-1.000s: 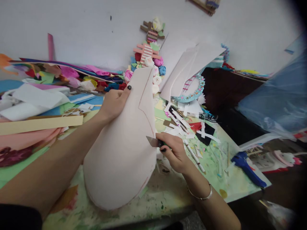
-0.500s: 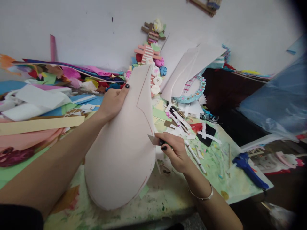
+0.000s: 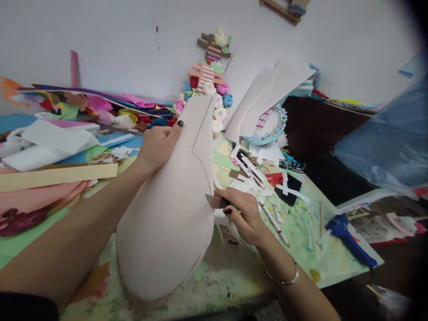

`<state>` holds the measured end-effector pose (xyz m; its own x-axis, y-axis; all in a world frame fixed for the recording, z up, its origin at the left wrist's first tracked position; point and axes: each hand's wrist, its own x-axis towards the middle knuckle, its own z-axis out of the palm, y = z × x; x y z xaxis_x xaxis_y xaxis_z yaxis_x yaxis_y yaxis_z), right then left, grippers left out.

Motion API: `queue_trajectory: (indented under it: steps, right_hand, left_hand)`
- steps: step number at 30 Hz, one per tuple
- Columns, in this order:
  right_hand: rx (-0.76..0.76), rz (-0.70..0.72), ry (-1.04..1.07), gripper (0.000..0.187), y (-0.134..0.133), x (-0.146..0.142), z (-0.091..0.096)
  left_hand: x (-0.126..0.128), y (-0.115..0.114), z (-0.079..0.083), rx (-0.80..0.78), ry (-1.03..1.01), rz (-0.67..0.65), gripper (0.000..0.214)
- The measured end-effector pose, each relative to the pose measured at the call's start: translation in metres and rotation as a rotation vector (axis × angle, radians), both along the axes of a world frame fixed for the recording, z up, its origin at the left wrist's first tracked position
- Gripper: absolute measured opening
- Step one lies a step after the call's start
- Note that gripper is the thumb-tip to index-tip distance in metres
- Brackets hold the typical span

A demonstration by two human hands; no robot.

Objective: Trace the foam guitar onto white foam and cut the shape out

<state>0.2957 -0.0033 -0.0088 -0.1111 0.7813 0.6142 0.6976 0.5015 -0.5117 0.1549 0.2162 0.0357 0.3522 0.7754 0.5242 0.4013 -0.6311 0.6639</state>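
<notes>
A pale pink foam sheet (image 3: 167, 214), bowed outward, stands tilted above the table in front of me. A dark pencil-like line runs down its upper right part. My left hand (image 3: 159, 145) grips the sheet's left edge near the top, thumb on the front face and the other fingers hidden behind it. In my right hand (image 3: 242, 213) is a utility knife (image 3: 214, 201), its blade lying at the sheet's right edge, just below where the drawn line meets that edge. Most of the knife's handle is hidden in my fingers.
Paper scraps and pens (image 3: 272, 220) litter the painted table (image 3: 234, 276) to the right, beside a blue glue gun (image 3: 351, 238). Coloured paper sheets (image 3: 56, 138) pile up at left. Paper flowers (image 3: 219, 113) and white sheets (image 3: 257, 98) stand against the wall.
The foam sheet has tipped slightly and dropped a little, my left hand moving with it. My right hand and the knife blade have slid slightly down along the right edge.
</notes>
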Motion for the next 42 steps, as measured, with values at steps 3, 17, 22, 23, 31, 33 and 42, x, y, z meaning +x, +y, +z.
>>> queue_trajectory:
  steps: [3,17,22,23,31,33,42]
  right_hand:
    - [-0.004,0.000,0.001,0.031,0.0000,-0.0005,-0.0003]
    - [-0.006,0.014,0.012,0.030,-0.0006,-0.0053,0.0039]
    - [-0.015,0.016,0.024,0.033,-0.0015,-0.0052,0.0021]
    - [-0.005,0.015,0.022,0.034,-0.0015,-0.0049,0.0017]
    - [0.048,0.008,0.016,0.036,-0.0001,-0.0032,-0.0026]
    - [0.036,0.019,0.030,0.036,0.0006,-0.0031,-0.0034]
    - [0.045,0.026,0.028,0.038,0.0012,-0.0016,-0.0046]
  left_hand:
    - [0.0003,0.0001,0.0007,0.018,0.012,0.016,0.053]
    - [0.0032,0.0022,-0.0070,0.030,0.075,0.000,0.055]
    - [0.0053,0.0024,-0.0074,-0.030,0.042,-0.015,0.054]
    - [0.0056,0.0021,-0.0072,-0.043,0.035,-0.017,0.053]
    - [0.0058,-0.0001,-0.0063,-0.136,0.001,-0.042,0.050]
    - [0.0056,0.0005,-0.0064,-0.150,-0.006,-0.045,0.051]
    - [0.0041,0.0014,-0.0052,-0.140,-0.006,-0.043,0.052]
